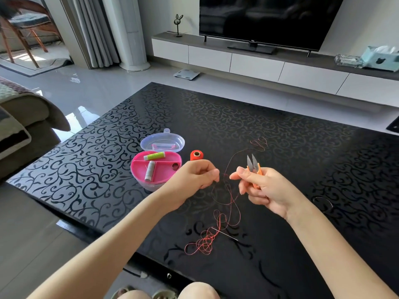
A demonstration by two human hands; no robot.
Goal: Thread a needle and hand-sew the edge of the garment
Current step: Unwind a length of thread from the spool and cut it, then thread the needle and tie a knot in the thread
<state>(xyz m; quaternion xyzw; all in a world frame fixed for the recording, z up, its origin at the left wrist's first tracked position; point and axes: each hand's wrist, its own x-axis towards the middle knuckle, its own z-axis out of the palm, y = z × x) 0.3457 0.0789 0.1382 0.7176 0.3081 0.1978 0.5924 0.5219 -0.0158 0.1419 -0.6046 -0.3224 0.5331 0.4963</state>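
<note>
Knees (197, 291) at frame bottom. Needle (224, 233) lies on black table (302, 130), touching tangled red thread (204, 242). Left hand (194, 180) fingers curled, pinching thread. Right hand (259, 186) grips orange snips (253, 167), blades up. Red spool (196, 156) just behind left hand, beside pink sewing box (138, 169).

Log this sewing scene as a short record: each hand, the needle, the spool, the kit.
Left hand: pinches thin red thread
Right hand: holds small orange-handled snips, fingertips at the thread
Needle: steel sewing needle lies on black patterned table, beside loose thread coils
Spool: red-orange thread spool stands beyond left hand
Kit: pink oval plastic box, clear lid open, green spool and grey spool inside
</note>
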